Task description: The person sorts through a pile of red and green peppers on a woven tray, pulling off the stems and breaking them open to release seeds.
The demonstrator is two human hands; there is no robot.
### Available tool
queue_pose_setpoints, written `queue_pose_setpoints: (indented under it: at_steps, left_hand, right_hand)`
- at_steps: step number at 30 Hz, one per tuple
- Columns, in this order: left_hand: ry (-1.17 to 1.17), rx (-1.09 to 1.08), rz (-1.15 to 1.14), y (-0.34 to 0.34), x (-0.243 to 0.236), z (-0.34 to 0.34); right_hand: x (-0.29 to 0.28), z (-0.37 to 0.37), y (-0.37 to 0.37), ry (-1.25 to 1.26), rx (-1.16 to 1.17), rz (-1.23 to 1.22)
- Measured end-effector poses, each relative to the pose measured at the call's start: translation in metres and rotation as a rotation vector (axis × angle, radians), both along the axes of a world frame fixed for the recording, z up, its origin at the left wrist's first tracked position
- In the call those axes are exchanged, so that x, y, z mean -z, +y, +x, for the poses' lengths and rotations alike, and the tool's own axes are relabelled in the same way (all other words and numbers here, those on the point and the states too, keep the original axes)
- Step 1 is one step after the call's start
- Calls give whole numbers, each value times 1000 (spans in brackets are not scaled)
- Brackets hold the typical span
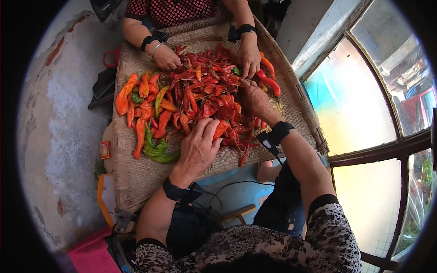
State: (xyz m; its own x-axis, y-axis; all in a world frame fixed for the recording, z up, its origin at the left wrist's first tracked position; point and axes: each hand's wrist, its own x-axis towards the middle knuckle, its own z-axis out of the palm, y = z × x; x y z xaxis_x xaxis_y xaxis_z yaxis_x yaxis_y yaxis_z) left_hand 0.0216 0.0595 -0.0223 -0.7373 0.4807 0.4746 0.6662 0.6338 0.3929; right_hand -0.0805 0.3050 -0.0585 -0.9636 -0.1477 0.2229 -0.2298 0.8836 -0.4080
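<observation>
A heap of dried red chili peppers (pixel 211 98) lies on a woven tray (pixel 136 182). At the heap's near edge, my left hand (pixel 199 144) is closed, with an orange-red pepper (pixel 221 129) between thumb and fingers. My right hand (pixel 258 101) reaches into the heap's right side, fingers curled together; its fingertips are partly hidden, so what they hold cannot be made out. Fresher orange peppers (pixel 142 116) and a green pepper (pixel 160 151) lie left of the heap. A plump red pepper (pixel 269 83) rests beyond my right hand.
Across the tray, another person's left hand (pixel 249 58) and right hand (pixel 165 57) touch the heap. A worn wall (pixel 59 132) stands at left and a paned window (pixel 359 100) at right. A small red box (pixel 105 149) sits beside the tray's left edge.
</observation>
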Motion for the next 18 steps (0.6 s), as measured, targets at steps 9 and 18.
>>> queue_pose_setpoints:
  at_steps: [9,18]
  left_hand:
    - [384,305,-204,15,9,21]
    - [306,487,-452,43,28,36]
  right_hand:
    - [-37,54,-38,111,-250,-200]
    - [-52,57,-27,17,-397,-165]
